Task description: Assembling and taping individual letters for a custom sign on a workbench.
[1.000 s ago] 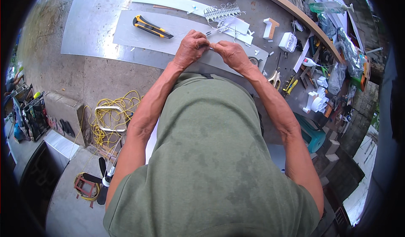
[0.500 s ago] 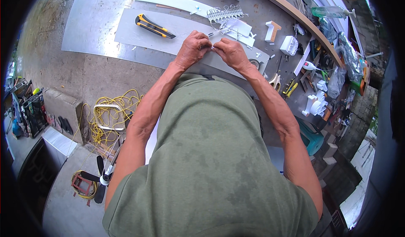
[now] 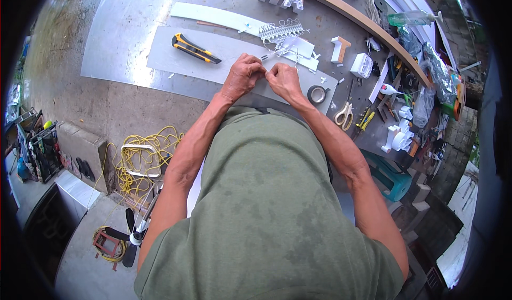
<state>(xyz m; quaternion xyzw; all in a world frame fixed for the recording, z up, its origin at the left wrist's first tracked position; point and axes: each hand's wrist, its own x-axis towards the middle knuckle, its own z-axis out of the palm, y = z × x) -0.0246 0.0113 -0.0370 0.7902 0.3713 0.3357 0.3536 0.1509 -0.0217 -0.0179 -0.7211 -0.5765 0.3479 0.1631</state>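
Head view: I see left hand (image 3: 243,79) and right hand (image 3: 284,81), grips narrow, apparently pinching a small white piece (image 3: 267,71) over the near worktop (image 3: 325,28); I'd brace both wrists for control.

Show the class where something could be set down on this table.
Bare room: the tabletop left of the grey panel, and the patch between the white wired modules and brown board. Crowded: beyond the right hand, with white offcuts, and the right end, with scissors and yellow-handled pliers.
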